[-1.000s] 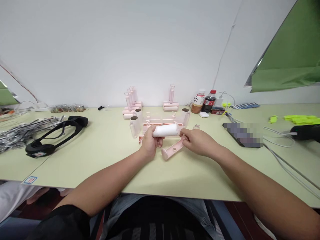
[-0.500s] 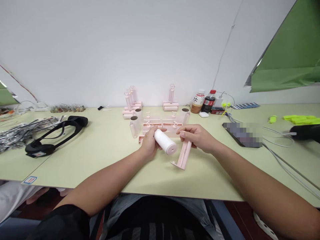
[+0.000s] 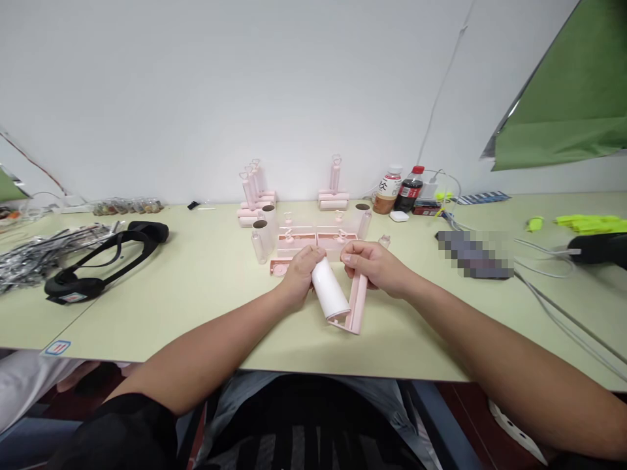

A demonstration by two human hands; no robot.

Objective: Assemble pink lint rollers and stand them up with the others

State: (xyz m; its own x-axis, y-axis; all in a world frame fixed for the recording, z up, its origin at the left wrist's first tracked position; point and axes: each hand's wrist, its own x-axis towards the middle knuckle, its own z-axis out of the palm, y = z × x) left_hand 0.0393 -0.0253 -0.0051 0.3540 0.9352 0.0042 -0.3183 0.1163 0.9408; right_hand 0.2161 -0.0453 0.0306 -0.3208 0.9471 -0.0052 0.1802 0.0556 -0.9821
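My left hand (image 3: pixel 302 274) is closed around the upper end of a white lint roller refill (image 3: pixel 330 290), tilted with its lower end toward me. Between the fingers of my right hand (image 3: pixel 375 266) is a pink lint roller holder (image 3: pixel 358 303), a long trough with an end plate at its bottom. The refill's lower end meets that end plate; its upper end stands apart from the holder. Beyond my hands lie pink open trays (image 3: pixel 297 243) with small handle parts on them. A pink cover piece (image 3: pixel 279 267) lies beside my left hand.
Upright rolls (image 3: pixel 261 238) stand left of the trays, another roll (image 3: pixel 362 219) on the right. Several finished-looking pink lint rollers (image 3: pixel 251 203) lean by the wall. Bottles (image 3: pixel 410 190), a pixelated dark device (image 3: pixel 473 254) and cables are right; a black headset (image 3: pixel 108 264) is left.
The refill has swung toward the holder, and its lower end now touches the holder's end plate. My hands have come closer together. The view has shifted slightly.
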